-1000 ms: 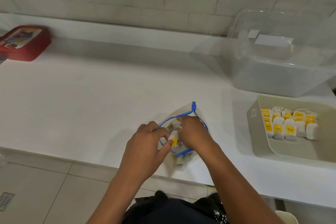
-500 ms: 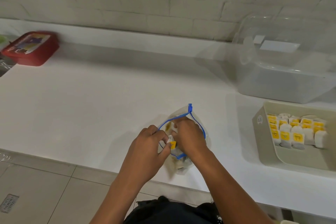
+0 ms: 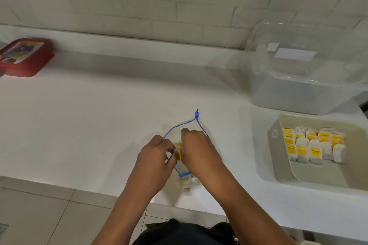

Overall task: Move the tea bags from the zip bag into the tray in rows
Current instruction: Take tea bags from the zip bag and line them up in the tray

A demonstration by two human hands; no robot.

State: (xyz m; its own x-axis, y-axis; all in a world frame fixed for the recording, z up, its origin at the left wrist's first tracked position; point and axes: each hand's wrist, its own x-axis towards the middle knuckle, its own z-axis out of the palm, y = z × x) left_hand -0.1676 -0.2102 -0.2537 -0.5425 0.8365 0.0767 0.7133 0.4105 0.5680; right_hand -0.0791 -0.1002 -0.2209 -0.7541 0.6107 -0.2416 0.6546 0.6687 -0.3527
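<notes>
A white bench (image 3: 89, 125) ran beneath a pale brick wall. Near its front edge, the left hand (image 3: 154, 162) and right hand (image 3: 197, 151) pinched a yellow-tagged tea bag (image 3: 178, 154) at the zip bag (image 3: 187, 182) mouth, mostly hiding it. Right of the zip bag, the tray (image 3: 310, 175) held rows whose yellow tags' print was blurred, unreadable.

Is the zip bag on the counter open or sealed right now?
Open. The zip bag's blue rim spreads in a wide loop, and the right hand reaches in.
</notes>
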